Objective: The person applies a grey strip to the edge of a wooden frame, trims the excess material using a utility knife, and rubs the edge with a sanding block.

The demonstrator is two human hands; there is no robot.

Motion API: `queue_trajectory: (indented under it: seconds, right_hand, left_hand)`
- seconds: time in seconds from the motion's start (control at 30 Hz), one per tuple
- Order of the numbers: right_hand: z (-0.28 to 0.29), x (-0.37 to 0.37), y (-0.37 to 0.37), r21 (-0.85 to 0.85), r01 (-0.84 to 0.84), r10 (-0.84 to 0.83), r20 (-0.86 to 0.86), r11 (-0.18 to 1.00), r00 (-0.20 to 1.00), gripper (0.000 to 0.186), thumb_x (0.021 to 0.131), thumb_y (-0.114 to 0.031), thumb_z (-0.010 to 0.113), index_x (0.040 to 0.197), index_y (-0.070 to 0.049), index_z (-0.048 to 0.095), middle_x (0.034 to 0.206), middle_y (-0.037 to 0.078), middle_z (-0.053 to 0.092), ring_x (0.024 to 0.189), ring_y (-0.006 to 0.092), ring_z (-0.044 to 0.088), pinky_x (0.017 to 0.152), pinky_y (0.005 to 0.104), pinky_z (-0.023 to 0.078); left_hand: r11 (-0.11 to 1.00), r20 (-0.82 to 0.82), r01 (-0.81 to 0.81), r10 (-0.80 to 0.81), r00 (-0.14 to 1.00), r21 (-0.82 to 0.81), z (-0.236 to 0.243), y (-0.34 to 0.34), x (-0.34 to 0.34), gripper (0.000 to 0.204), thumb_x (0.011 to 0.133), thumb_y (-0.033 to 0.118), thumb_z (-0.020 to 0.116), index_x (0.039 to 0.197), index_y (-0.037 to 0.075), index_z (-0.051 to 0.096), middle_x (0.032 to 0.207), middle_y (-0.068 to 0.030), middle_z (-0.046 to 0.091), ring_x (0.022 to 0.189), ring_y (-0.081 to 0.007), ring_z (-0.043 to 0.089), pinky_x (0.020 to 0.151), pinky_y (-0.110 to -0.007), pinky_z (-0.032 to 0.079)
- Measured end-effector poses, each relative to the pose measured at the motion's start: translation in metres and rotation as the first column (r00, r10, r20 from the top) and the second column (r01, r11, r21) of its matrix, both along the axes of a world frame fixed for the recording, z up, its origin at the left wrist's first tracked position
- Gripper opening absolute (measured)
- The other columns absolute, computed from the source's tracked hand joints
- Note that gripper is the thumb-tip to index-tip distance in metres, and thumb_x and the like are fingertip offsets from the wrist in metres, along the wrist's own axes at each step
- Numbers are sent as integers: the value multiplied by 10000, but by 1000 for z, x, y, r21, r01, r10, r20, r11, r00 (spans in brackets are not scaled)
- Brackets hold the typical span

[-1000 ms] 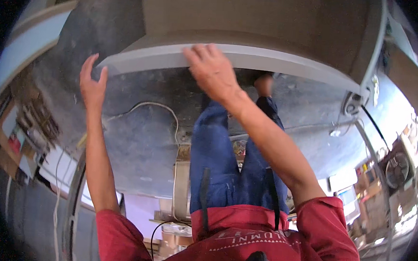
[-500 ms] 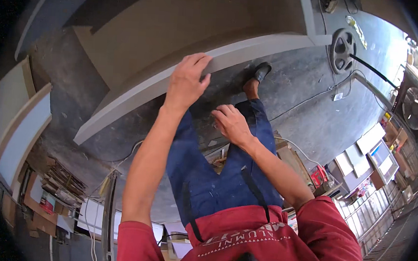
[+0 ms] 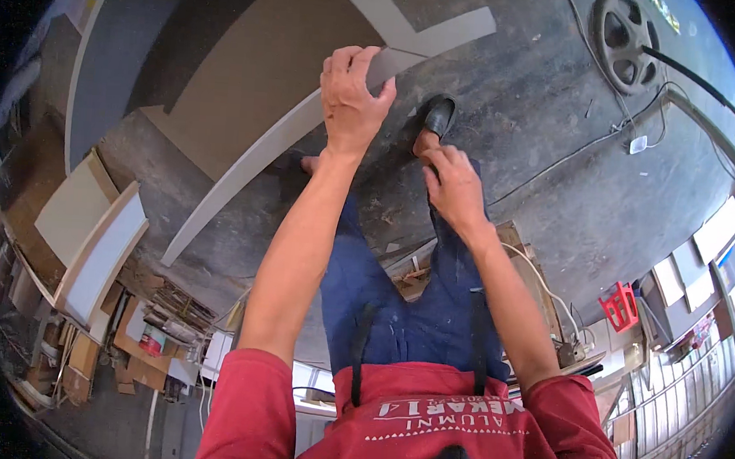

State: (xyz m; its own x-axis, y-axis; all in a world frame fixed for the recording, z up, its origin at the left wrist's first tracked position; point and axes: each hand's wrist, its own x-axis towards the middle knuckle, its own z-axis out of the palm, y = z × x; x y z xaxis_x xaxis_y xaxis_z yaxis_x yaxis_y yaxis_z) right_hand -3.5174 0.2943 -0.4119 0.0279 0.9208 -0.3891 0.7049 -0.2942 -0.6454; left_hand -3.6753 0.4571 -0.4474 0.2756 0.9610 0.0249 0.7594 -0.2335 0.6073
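A large box-like cabinet carcass with a brown inner panel [image 3: 250,79] and a pale grey edge strip [image 3: 249,168] lies ahead of me. My left hand [image 3: 354,102] is closed over that edge, close to where two strips meet, with fingers on top and thumb on the near right side. The fingertips are partly hidden. Above my right knee hangs my right hand [image 3: 457,189], its fingers loosely bent and the thumb apart, with nothing visible in it. It is away from the cabinet.
A round spoked base [image 3: 625,42] with a black pole stands at the far right. A cable [image 3: 548,166] runs over the concrete floor past a white plug-like piece [image 3: 638,145]. Curved panels [image 3: 101,255] and wood scraps lie left. A red plastic stool [image 3: 619,307] stands right.
My view has shifted, so the cabinet shows further left. My left hand now grips nearer the edge strips' corner. My right hand has moved right and forward, over the knee.
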Motion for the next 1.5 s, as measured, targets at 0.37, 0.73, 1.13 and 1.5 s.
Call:
queue_trajectory:
  seconds: [0.37, 0.73, 1.13, 1.5]
  right_hand:
    - [-24, 45, 47, 186, 107, -102, -39, 977, 994, 205, 908, -94, 699, 1110, -63, 692, 995, 127, 655, 969, 349, 644, 853, 437, 532]
    - [-20, 24, 140, 334, 318, -303, -97, 887, 948, 162, 886, -138, 757, 1014, -69, 684, 887, 95, 676, 820, 299, 679, 737, 410, 543]
    - [-26, 16, 145, 320, 225, -248, 32, 920, 968, 199, 873, -196, 791, 1009, -75, 710, 893, 86, 691, 795, 276, 675, 712, 386, 539]
    - [-24, 8, 148, 288, 323, -335, -5, 902, 942, 192, 860, -152, 808, 982, -29, 723, 886, 115, 721, 753, 249, 691, 697, 355, 545]
  left_hand:
    - [995, 51, -52, 57, 997, -88, 7, 6, 11, 449, 747, 133, 860, 1158, 89, 685, 1128, -97, 643, 1096, -311, 618, 963, -422, 514]
    - [994, 62, -44, 50, 997, -96, 3, 6, 8, 504, 726, 141, 875, 1194, 128, 687, 1127, -82, 636, 1090, -311, 611, 940, -417, 520]
    - [991, 136, -71, 86, 987, -109, 0, 4, 8, 517, 700, 114, 882, 1185, 157, 706, 1142, -83, 622, 1093, -315, 606, 941, -429, 517]
    - [981, 310, -156, 185, 933, -116, -5, 3, 6, 345, 763, 130, 796, 1101, 108, 731, 1100, -80, 646, 1062, -312, 616, 925, -431, 510]
